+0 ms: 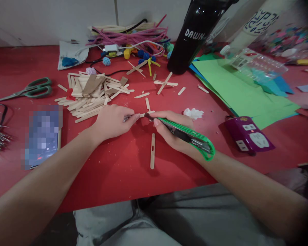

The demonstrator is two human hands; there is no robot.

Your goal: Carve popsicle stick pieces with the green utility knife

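Note:
My right hand (173,126) is closed around a green utility knife (190,131). The knife's tip end meets a small wooden craft stick (142,115), which my left hand (111,121) pinches between thumb and fingers. Something shiny shows by the left fingers, too small to make out. Just below the hands, a craft stick with a slot cut in its middle (152,152) lies on the red table (113,177). Behind the left hand spreads a pile of craft sticks (87,92). Beyond the hands lies a crossed pair of sticks (165,83).
Green-handled scissors (38,89) and a phone (43,136) lie to the left. A black bottle (192,37) stands at the back, with pink pipe cleaners (128,36) beside it. On the right are green paper sheets (243,85), a plastic bottle (256,63) and a purple power adapter (248,135).

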